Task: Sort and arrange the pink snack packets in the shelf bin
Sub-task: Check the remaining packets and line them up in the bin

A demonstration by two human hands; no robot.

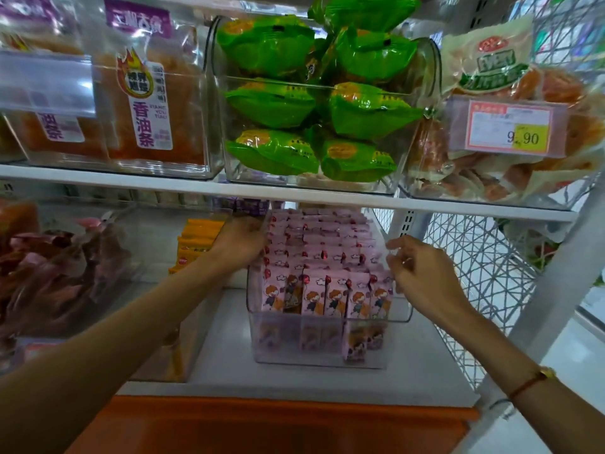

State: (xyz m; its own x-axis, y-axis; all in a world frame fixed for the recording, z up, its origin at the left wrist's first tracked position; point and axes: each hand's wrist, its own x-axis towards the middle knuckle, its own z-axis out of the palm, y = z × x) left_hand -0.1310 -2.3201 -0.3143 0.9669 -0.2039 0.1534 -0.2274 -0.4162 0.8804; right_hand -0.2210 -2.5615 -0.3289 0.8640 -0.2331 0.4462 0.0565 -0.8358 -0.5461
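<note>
The scene is seen from one head-worn camera, looking forward and slightly down, close to the shelf bin (327, 339) (a wide-angle view, with bent edges).

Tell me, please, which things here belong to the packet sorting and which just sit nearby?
In the job:
pink packets
clear bin
left hand at the bin's left side
right hand at its right side

Just nearby:
green packets
orange packets
price tag
</note>
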